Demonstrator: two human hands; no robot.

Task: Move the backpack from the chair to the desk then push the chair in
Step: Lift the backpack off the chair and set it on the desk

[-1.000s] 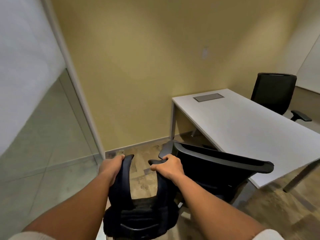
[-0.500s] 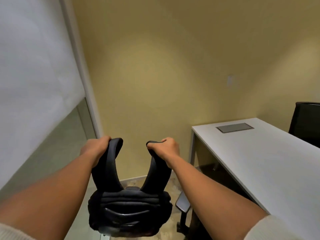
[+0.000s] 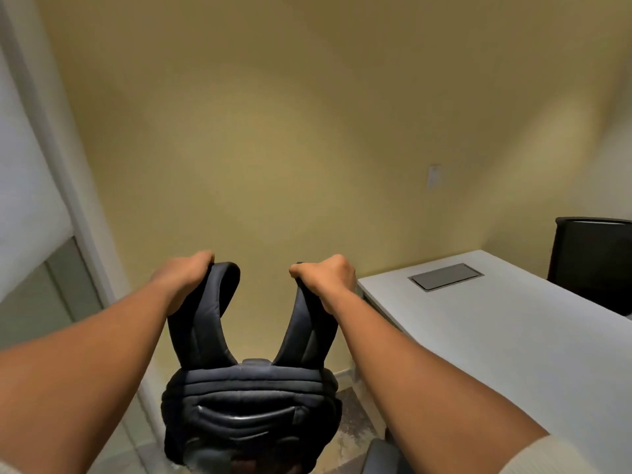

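A black backpack [image 3: 249, 408] hangs in the air in front of me, held by its two padded shoulder straps. My left hand [image 3: 186, 278] grips the left strap and my right hand [image 3: 328, 278] grips the right strap, both at about the height of the desk top. The white desk [image 3: 513, 354] stands to the right of the backpack, its near corner just beyond my right hand. Only a grey sliver of the chair [image 3: 383, 456] that held the backpack shows at the bottom edge, below my right forearm.
A grey cable hatch [image 3: 444, 276] is set into the desk's far end. A second black chair [image 3: 595, 265] stands behind the desk at the right. A yellow wall is ahead, and a glass partition [image 3: 37, 268] with a white frame runs along the left.
Both hands have lifted the backpack up off the chair, and my view has tilted upward. The chair has dropped almost out of sight, while the desk sits lower right in the view.
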